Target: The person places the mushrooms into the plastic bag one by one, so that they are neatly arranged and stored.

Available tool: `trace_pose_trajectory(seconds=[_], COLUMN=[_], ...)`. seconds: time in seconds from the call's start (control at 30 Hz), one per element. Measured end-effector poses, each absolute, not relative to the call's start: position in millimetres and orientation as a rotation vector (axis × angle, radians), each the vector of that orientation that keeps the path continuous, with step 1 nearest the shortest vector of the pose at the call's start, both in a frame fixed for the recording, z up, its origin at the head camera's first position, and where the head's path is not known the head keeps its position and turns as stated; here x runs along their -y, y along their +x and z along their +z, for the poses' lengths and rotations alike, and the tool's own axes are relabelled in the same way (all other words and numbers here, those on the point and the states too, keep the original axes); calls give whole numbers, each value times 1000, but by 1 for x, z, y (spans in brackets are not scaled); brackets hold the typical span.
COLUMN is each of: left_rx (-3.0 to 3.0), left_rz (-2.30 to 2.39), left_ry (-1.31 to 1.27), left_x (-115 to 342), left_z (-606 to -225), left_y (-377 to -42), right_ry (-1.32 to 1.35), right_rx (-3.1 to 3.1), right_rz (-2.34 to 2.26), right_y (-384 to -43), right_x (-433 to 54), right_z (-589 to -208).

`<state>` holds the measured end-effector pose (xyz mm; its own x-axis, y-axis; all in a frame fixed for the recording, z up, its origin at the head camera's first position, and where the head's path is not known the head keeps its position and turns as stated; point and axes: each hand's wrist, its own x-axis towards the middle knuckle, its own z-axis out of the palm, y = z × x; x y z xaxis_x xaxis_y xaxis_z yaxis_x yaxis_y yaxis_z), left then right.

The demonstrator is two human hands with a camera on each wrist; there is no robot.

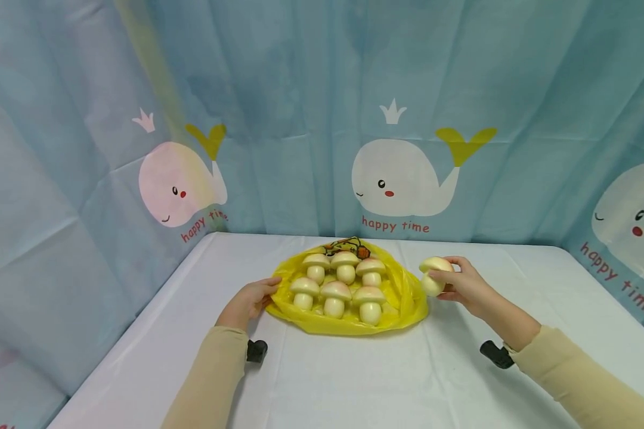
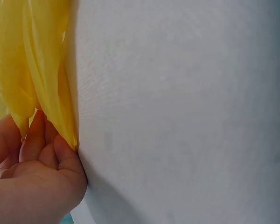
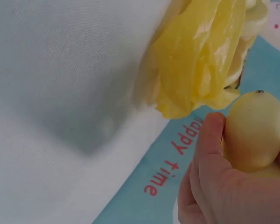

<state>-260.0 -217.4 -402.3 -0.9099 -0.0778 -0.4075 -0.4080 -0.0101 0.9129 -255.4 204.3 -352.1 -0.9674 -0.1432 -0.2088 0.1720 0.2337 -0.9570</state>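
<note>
A yellow plastic bag [image 1: 322, 326] lies spread on the table, and several cream toy mushrooms [image 1: 334, 300] stand on it in two rows. My left hand [image 1: 251, 299] is at the bag's left edge. In the left wrist view, its curled fingers [image 2: 35, 140] pinch the yellow plastic. To the right of the bag, my right hand [image 1: 464, 287] holds one more mushroom [image 1: 433, 275] by its cap and stem, raised above the table. The right wrist view shows the rounded stem end of that mushroom [image 3: 255, 130] between thumb and fingers.
A white cloth covers the table [image 1: 354, 381]. Behind it hangs a blue curtain [image 1: 290, 179] printed with whales and red lettering. Black wrist cameras [image 1: 497, 354] sit at both sleeves. Some dark and orange print [image 1: 349, 247] shows at the bag's far edge.
</note>
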Motion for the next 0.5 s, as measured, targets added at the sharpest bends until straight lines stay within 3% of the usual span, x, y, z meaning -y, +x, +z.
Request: trace_pose_trajectory(seconds=[0.5], left_rx=[-2033], left_rz=[2015], left_ry=[-557], left_x=[217], left_z=[-404], left_y=[-262], right_ry=[-252], right_rx=[-2530], right_rz=[-1492], right_y=[-256], right_x=[-172], right_z=[-359])
